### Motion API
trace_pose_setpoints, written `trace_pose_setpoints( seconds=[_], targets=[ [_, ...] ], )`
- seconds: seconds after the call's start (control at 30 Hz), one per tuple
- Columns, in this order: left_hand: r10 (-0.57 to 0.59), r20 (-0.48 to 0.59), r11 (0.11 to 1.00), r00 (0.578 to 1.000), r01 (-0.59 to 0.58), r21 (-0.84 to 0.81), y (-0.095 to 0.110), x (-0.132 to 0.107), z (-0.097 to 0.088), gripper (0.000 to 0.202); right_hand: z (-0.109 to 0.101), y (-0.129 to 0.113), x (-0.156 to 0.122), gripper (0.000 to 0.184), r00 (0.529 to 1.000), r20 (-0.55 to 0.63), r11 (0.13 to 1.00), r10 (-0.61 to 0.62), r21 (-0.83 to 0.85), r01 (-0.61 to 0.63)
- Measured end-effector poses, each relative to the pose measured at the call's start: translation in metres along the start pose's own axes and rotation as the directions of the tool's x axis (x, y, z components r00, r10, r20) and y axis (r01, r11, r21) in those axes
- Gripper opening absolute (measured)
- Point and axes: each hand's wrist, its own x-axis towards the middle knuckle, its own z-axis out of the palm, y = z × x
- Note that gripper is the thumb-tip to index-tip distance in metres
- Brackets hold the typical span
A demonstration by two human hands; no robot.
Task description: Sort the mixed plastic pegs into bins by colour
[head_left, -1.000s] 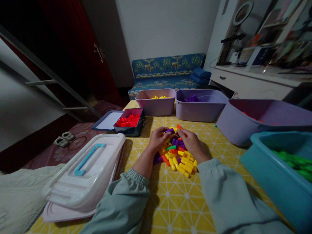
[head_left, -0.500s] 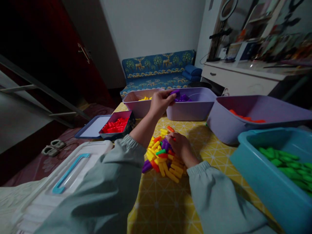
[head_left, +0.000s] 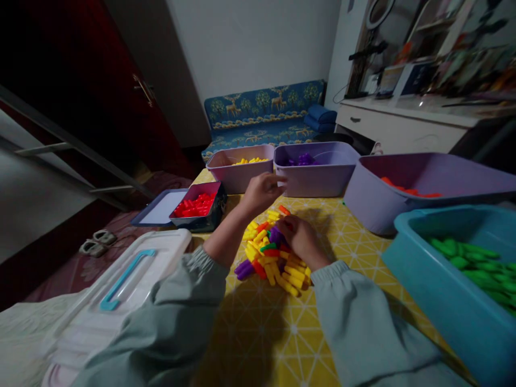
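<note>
My left hand (head_left: 263,192) is in the air in front of the purple bin, fingers stretched out with nothing seen in them. Below it a mixed pile of small plastic pieces (head_left: 266,255) lies on the yellow tablecloth, mostly yellow, with some purple, orange, red and green. At the pile's right side my right hand (head_left: 300,239) has its fingers closed together; what they hold, if anything, is hidden. Purple pieces (head_left: 304,159) lie in the purple bin (head_left: 318,180) at the back. Yellow pieces (head_left: 250,160) lie in the pinkish bin (head_left: 239,179) beside it.
A tin (head_left: 212,220) of red pieces stands at the left, near a clear lidded box (head_left: 161,252) with a blue handle. To the right are a lilac bin (head_left: 363,207) with orange pieces and a teal bin (head_left: 419,274) with green ones. A patterned sofa (head_left: 262,115) stands behind.
My left hand has let go of a purple piece at the purple bin and moved back toward me and down. My right hand stays by the pile, its fingers slightly shifted.
</note>
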Motion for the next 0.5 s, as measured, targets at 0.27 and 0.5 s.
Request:
trace_pose_setpoints(
  seconds=[0.27,0.5],
  targets=[
    [-0.189,0.252,0.972,0.949,0.217,-0.09,0.01,-0.091,-0.002,0.027,-0.004,-0.004,0.0,0.018,0.999,-0.037,0.998,0.038,0.053,-0.036],
    [-0.152,0.158,0.982,0.976,0.13,0.139,0.015,-0.114,0.024,0.07,-0.002,0.002,0.003,0.022,0.997,-0.068,0.999,0.028,0.043,-0.025]
  ],
)
